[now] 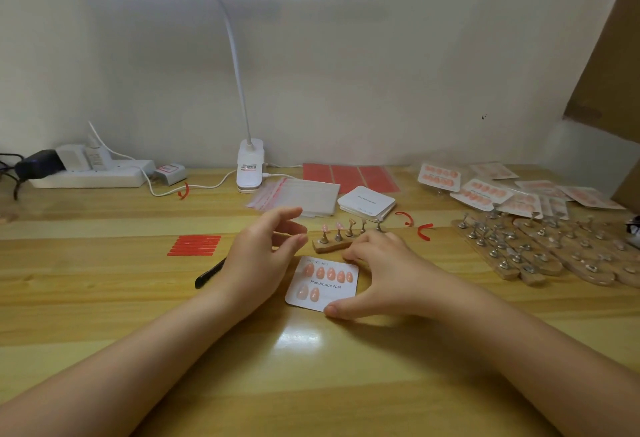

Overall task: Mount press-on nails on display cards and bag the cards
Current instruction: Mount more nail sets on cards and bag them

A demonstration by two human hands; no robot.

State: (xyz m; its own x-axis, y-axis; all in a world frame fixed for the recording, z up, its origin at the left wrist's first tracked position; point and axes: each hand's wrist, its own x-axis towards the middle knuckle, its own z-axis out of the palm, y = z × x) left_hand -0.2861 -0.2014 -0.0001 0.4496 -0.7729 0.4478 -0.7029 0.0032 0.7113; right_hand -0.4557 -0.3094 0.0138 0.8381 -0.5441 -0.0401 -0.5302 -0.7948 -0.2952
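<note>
— What does the card (323, 282) between your hands read?
— "Handmade Nail", with seven pink nails on it; the small top print is illegible.
— And your hands?
— Your right hand (384, 274) rests spread on the card's edge; your left hand (263, 249) hovers relaxed, holding nothing. The nail stand (341, 237) sits just beyond your fingertips.

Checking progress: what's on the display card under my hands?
Seven pink nails on the display card: five above, two below. The right hand covers its right edge, hiding anything there.

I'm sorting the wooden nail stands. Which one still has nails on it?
The small stand between the hands, behind the card; those at right show bare pegs.
</note>
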